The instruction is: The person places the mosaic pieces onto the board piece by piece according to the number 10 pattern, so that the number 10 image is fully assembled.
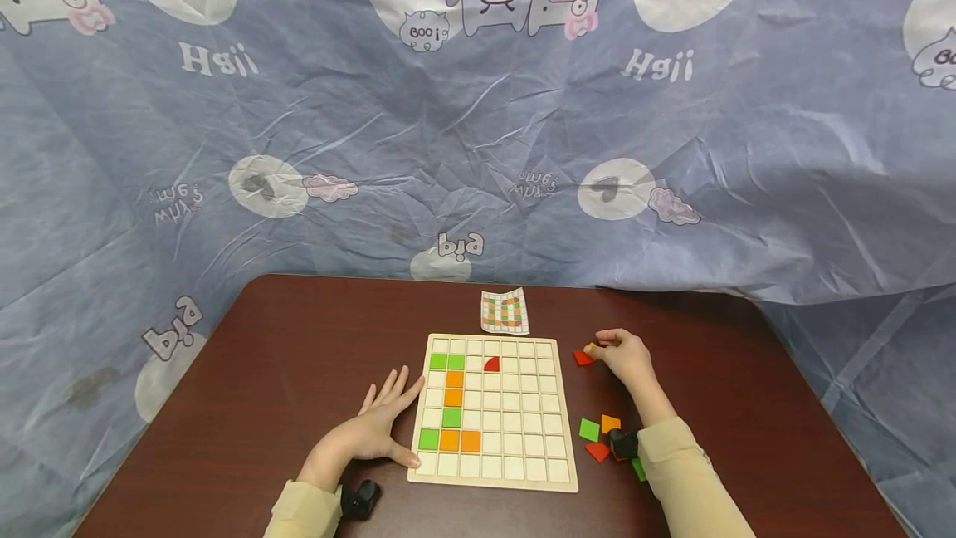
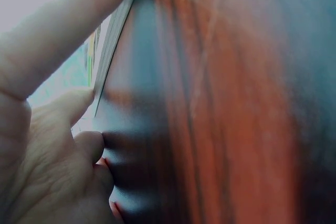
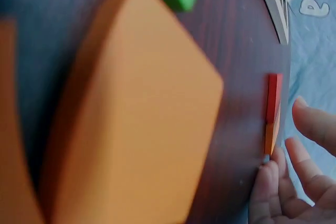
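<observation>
A pale wooden grid board [image 1: 515, 422] lies on the table, with several green and orange squares and one red quarter-circle piece [image 1: 492, 364] in its cells. My left hand [image 1: 369, 432] spreads its fingers along the board's left side, forefinger and thumb at the edge. At the right, my right hand [image 1: 629, 362] reaches down over a red piece [image 1: 582, 359] and an orange piece [image 3: 270, 137]. In the right wrist view its lower fingertips are right at the orange piece, while the thumb [image 3: 315, 124] stands apart from the forefinger.
Nearer me, by the right wrist, lie loose pieces: a green square [image 1: 589, 430], an orange one [image 1: 611, 423], a red one [image 1: 597, 452] and others partly hidden by the black wrist camera [image 1: 623, 443]. A patterned card [image 1: 504, 311] lies beyond the board. A printed curtain [image 1: 478, 123] hangs behind the table.
</observation>
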A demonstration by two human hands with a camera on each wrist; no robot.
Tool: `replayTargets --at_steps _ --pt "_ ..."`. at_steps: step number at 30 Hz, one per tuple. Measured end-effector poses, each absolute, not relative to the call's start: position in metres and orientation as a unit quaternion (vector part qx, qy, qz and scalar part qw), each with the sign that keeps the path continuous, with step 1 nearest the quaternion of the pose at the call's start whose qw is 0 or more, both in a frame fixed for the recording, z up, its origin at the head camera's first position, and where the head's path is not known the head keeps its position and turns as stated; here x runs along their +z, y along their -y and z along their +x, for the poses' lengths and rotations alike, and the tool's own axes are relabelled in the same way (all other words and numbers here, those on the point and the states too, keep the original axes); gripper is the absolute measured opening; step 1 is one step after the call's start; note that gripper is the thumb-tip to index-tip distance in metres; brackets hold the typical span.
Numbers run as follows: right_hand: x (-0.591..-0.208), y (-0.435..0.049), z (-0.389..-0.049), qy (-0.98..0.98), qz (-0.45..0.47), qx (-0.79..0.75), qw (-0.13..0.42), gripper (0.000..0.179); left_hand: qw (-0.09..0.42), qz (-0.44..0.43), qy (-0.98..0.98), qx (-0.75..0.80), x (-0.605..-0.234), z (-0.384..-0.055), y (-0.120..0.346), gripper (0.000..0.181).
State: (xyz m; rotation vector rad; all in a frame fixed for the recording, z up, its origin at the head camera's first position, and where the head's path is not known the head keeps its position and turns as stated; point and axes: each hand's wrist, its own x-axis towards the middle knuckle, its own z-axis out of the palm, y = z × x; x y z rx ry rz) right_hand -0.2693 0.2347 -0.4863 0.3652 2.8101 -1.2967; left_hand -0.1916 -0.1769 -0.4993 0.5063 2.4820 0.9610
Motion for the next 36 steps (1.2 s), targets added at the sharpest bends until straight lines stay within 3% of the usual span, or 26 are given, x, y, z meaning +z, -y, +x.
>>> replayTargets --at_steps 6,18,36 --pt "-0.4896 -0.2265 -0.2699 -0.915 0.111 -0.389 0.004 0.048 0.216 0.184 -0.895 0.343 -0.5 -0.1919 0.1764 0.123" --pt "-0.4844 -0.2244 -0.2728 -0.917 0.11 -0.382 0.016 0.033 0.211 0.184 -0.898 0.341 -0.4976 -0.1935 0.1758 0.123" --pt "-0.4824 -0.2242 -0.2639 -0.902 0.113 -0.417 -0.015 0.022 0.208 0.185 -0.897 0.342 -0.5006 -0.1924 0.1759 0.122"
